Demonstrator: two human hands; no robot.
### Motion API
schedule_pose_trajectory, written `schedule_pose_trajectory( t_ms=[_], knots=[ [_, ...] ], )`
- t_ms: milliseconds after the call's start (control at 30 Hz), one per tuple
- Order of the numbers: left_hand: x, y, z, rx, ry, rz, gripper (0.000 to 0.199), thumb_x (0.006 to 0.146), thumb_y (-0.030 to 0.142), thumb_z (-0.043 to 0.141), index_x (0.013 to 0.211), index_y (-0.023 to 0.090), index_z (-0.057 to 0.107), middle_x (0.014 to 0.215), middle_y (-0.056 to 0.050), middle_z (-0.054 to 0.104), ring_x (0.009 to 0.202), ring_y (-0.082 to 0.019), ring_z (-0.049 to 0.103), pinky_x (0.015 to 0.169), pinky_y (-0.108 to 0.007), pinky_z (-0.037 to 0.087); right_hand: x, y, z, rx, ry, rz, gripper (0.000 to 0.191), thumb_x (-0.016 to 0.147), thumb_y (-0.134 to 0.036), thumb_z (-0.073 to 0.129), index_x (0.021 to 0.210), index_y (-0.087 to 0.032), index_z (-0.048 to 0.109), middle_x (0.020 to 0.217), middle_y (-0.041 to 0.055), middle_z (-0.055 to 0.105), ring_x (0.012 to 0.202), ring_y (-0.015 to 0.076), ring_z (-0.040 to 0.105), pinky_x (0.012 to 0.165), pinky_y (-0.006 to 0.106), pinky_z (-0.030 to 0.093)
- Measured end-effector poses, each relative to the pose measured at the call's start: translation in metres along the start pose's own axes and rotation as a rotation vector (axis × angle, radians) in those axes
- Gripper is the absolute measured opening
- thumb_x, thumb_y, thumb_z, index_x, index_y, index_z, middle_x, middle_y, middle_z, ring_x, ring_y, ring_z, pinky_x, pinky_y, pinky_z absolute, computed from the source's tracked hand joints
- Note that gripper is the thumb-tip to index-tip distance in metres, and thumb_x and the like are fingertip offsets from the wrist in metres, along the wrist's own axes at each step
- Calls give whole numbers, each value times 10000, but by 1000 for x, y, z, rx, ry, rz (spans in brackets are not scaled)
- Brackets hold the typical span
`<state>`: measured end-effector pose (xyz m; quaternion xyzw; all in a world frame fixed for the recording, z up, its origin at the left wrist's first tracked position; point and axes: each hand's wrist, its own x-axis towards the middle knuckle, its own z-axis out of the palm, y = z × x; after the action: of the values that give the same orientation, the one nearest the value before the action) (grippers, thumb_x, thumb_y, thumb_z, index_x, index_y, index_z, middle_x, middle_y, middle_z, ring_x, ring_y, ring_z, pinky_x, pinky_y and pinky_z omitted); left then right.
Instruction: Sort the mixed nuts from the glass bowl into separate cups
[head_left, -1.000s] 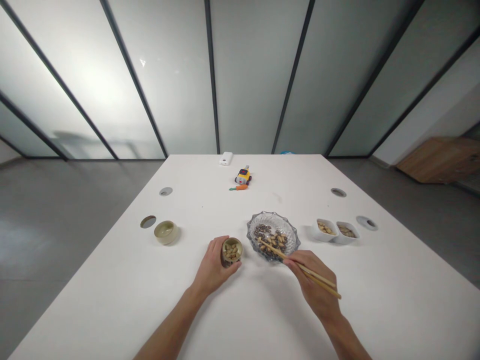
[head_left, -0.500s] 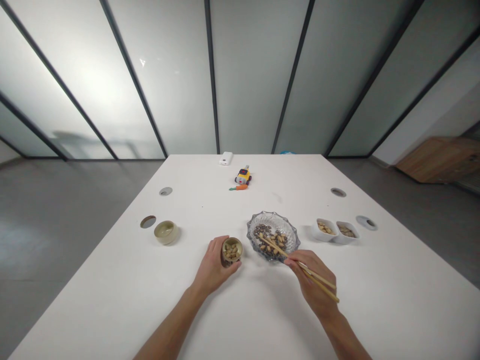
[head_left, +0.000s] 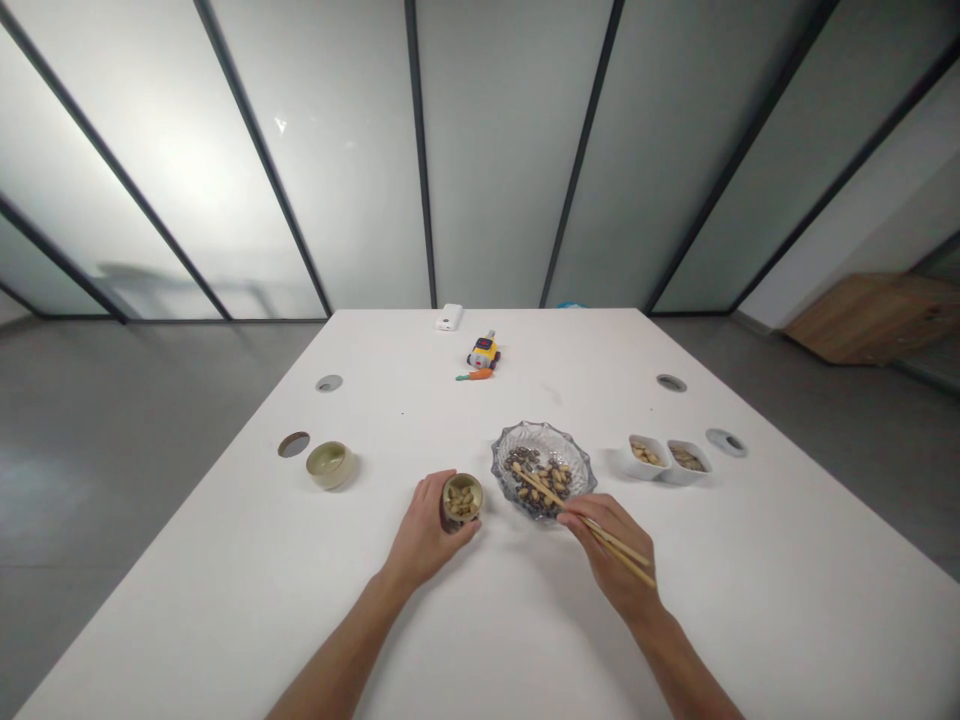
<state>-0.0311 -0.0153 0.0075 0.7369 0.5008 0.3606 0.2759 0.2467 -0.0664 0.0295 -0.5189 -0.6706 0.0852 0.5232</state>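
My left hand [head_left: 431, 522] is wrapped round a small cup [head_left: 463, 480] with several pistachio-like nuts [head_left: 460, 500] in it, just left of the glass bowl. In my right hand [head_left: 616, 548] is a pair of wooden chopsticks [head_left: 611, 541], their tips down inside the bowl. The scalloped clear glass bowl [head_left: 577, 462] holds tan nuts [head_left: 553, 480] mixed with small dark seeds [head_left: 523, 457]. Whether the chopstick tips grip a nut is too small to tell.
A green cup [head_left: 330, 465] stands at the left. Two joined white dishes [head_left: 666, 474] with nuts and seeds are at the right. Farther back lie a toy carrot [head_left: 475, 375], a yellow toy car [head_left: 484, 350] and a white device [head_left: 449, 317]. Round holes [head_left: 294, 444] pierce the white table [head_left: 480, 640].
My right hand has shifted slightly left, and the rear ends of the chopsticks have swung left and up with it. My left hand and the cup stay in place.
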Motion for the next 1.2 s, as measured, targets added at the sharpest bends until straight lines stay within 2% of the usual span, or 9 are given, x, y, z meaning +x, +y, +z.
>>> schedule_pose_trajectory(
  t_ms=[333,467,567,767,867,967,1200],
  knots=[
    [0,-2,0,14,4,11,619,760,212,801,1313,259,526,1282,-91,637,1210,-309,618,1066,-507,510,0,-1,-2,-30,7,-2,168,973,-340,668,885,-235,765,859,51,769,801,204,742,748,339,633],
    [0,-2,0,15,13,20,622,760,227,803,1317,262,529,1290,-91,640,1214,-313,623,1062,-504,515,3,-5,-6,-70,89,7,158,960,-332,682,866,-245,776,848,37,771,769,191,739,736,329,627],
    [0,-1,0,8,11,9,619,757,229,809,1310,257,534,1285,-93,640,1212,-313,621,1061,-503,515,5,-18,-6,-39,164,45,162,959,-331,682,850,-244,764,839,38,767,769,192,734,718,327,619],
    [0,0,0,1,21,13,619,751,207,800,1311,254,542,1277,-92,642,1209,-311,621,1062,-501,519,7,-40,-7,42,49,52,216,960,-402,676,828,-254,765,809,39,756,735,194,720,662,313,599],
    [0,0,0,3,13,8,606,758,219,798,1307,250,545,1276,-97,645,1206,-316,624,1054,-505,523,11,-36,-20,-72,107,136,302,989,-438,615,805,-240,749,814,50,744,751,202,708,679,320,583],
    [0,-1,-1,6,5,13,613,760,234,804,1314,255,541,1285,-97,645,1209,-317,624,1058,-507,521,18,-30,-31,-154,91,232,357,988,-494,593,793,-231,737,833,55,746,766,211,710,707,327,575],
    [0,-2,0,6,2,8,617,774,232,805,1323,267,527,1296,-86,635,1219,-308,617,1066,-500,514,31,-26,-25,-59,-2,303,380,938,-567,639,795,-232,747,828,49,761,738,211,735,651,306,594]
  ],
)
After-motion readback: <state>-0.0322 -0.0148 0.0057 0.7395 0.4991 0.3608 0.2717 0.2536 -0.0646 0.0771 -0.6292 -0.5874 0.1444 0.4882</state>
